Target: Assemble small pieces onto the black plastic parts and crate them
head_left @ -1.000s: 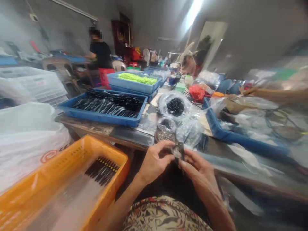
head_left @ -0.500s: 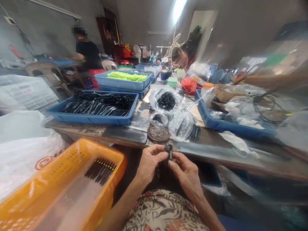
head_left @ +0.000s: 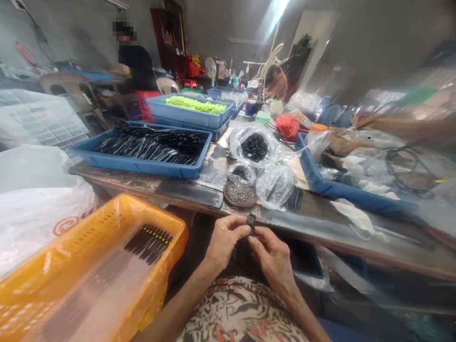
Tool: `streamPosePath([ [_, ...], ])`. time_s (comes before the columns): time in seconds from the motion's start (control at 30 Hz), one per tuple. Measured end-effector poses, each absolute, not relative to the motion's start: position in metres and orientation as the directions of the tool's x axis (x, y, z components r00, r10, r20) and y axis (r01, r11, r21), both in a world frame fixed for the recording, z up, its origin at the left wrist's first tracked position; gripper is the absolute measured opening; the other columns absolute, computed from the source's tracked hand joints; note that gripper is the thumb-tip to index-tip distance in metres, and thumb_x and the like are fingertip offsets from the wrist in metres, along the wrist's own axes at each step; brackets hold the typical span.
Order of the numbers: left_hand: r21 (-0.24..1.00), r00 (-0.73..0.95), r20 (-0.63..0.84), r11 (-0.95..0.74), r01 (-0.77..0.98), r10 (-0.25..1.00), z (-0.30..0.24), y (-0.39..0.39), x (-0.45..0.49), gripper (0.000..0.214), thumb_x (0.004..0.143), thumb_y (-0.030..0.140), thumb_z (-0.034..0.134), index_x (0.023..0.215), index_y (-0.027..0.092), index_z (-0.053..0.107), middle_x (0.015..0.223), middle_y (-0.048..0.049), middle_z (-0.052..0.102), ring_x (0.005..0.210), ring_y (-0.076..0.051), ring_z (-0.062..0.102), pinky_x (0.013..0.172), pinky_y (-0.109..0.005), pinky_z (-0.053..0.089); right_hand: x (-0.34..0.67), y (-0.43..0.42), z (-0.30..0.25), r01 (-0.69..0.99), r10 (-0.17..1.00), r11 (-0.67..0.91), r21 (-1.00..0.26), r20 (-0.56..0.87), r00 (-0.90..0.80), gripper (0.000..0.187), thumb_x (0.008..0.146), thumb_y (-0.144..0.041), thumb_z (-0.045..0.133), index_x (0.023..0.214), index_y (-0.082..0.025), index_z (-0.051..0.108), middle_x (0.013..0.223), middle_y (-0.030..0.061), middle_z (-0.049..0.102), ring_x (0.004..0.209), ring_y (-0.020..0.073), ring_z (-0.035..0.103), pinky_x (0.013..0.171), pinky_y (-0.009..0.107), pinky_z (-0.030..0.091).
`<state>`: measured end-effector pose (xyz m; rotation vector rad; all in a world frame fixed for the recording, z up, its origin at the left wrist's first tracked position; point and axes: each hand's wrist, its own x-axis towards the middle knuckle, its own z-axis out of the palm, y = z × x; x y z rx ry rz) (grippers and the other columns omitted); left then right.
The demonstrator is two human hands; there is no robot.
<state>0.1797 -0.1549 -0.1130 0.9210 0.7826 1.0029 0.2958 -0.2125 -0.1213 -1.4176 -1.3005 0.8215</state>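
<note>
Between my two hands, just off the bench's front edge, is a small dark part (head_left: 251, 220) with a flat, squarish end; its exact kind is too small to tell. My left hand (head_left: 225, 237) pinches it between thumb and forefinger. From the other side my right hand (head_left: 270, 247) grips its lower end, fingers closed and largely covering it. Close beyond the hands sits a round brown dish (head_left: 228, 198) of small metal pieces. Behind that lie a small clear bag (head_left: 242, 174) and a bigger clear bag (head_left: 233, 137) of black parts.
An orange crate (head_left: 142, 204) with a row of dark, yellow-marked pieces stands at lower left. Blue trays hold black pieces (head_left: 153, 146) and lime-green pieces (head_left: 199, 104). Another blue tray (head_left: 320, 183) with plastic bags is at right. A person (head_left: 135, 61) stands far left, another (head_left: 276, 83) sits behind.
The view has tilted slightly, so the bench sits a little differently in frame. The small dark part has turned, with its flat end now facing me; both hands keep their hold.
</note>
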Motion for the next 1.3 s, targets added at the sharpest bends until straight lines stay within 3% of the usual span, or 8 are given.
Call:
streamPosePath([
  [0.27,0.896,0.363,-0.12,0.258,-0.362,0.924,-0.119,-0.152,0.177,0.015,0.062,0.014,0.07,0.077,0.012,0.07,0.068,-0.001,0.067,0.063,-0.011,0.056,0.064,-0.022,0.043,0.291,-0.211,-0.123,0.313,0.979,0.052,-0.948,0.11,0.172,0.024,0.085,-0.032,0.051,0.097,-0.015,0.064,0.054,-0.0025,0.051,0.046,0.0117,0.047,0.044,0.022,0.038],
  [0.53,0.958,0.358,-0.099,0.186,-0.217,0.928,-0.123,-0.152,0.173,0.008,0.069,0.02,0.063,0.073,0.014,0.064,0.068,0.0005,0.062,0.063,-0.012,0.053,0.063,-0.022,0.042,0.289,-0.209,-0.126,0.385,0.986,0.069,-0.92,0.121,0.113,0.023,0.087,-0.03,0.048,0.098,-0.016,0.063,0.055,-0.0024,0.052,0.048,0.0117,0.049,0.046,0.022,0.04],
  [0.73,0.927,0.402,-0.12,0.247,-0.281,0.908,-0.122,-0.153,0.167,0.011,0.073,0.025,0.059,0.074,0.014,0.06,0.064,0.0009,0.057,0.057,-0.011,0.05,0.059,-0.023,0.042,0.3,-0.207,-0.119,0.278,0.997,0.03,-0.96,0.047,0.054,0.026,0.085,-0.035,0.05,0.096,-0.016,0.063,0.057,-0.0014,0.056,0.047,0.0117,0.051,0.045,0.022,0.042],
  [0.97,0.942,0.484,-0.065,0.213,-0.259,0.873,-0.117,-0.157,0.165,0.012,0.082,0.024,0.051,0.078,0.014,0.056,0.071,-0.0025,0.061,0.062,-0.012,0.054,0.066,-0.025,0.042,0.355,-0.176,-0.11,0.37,0.939,0.013,-0.929,0.139,0.314,0.025,0.08,-0.033,0.051,0.093,-0.013,0.06,0.066,0.0024,0.063,0.051,0.0136,0.054,0.046,0.024,0.044],
  [1.03,0.949,0.518,-0.073,0.22,-0.227,0.852,-0.115,-0.159,0.167,0.014,0.084,0.027,0.05,0.08,0.014,0.053,0.069,-0.0022,0.061,0.058,-0.011,0.053,0.061,-0.024,0.041,0.371,-0.158,-0.112,0.514,0.911,-0.004,-0.858,0.209,0.355,0.024,0.081,-0.029,0.046,0.092,-0.013,0.06,0.067,0.0035,0.064,0.055,0.0156,0.057,0.051,0.026,0.046],
  [1.13,0.961,0.555,-0.067,0.203,-0.188,0.829,-0.113,-0.162,0.171,0.015,0.085,0.029,0.05,0.081,0.014,0.052,0.067,-0.0015,0.061,0.052,-0.008,0.05,0.056,-0.022,0.038,0.385,-0.131,-0.117,0.84,0.903,-0.001,-0.542,0.361,0.234,0.025,0.083,-0.018,0.039,0.092,-0.013,0.061,0.085,0.0079,0.066,0.078,0.0191,0.061,0.073,0.03,0.047],
  [1.2,0.967,0.567,-0.051,0.183,-0.18,0.822,-0.114,-0.164,0.174,0.016,0.085,0.03,0.05,0.081,0.014,0.051,0.065,-0.0007,0.06,0.048,-0.007,0.047,0.052,-0.022,0.037,0.387,-0.117,-0.12,0.915,0.919,0.02,-0.402,0.369,0.142,0.026,0.083,-0.014,0.038,0.092,-0.014,0.063,0.091,0.0086,0.064,0.086,0.0191,0.059,0.079,0.029,0.043],
  [1.3,0.959,0.574,-0.058,0.205,-0.195,0.817,-0.116,-0.165,0.177,0.018,0.085,0.032,0.05,0.082,0.015,0.049,0.064,-0.0001,0.058,0.044,-0.007,0.046,0.045,-0.02,0.036,0.384,-0.104,-0.121,0.948,0.945,0.037,-0.317,0.319,0.069,0.023,0.082,-0.01,0.042,0.088,-0.015,0.064,0.09,0.0084,0.06,0.081,0.0185,0.057,0.073,0.026,0.041],
])
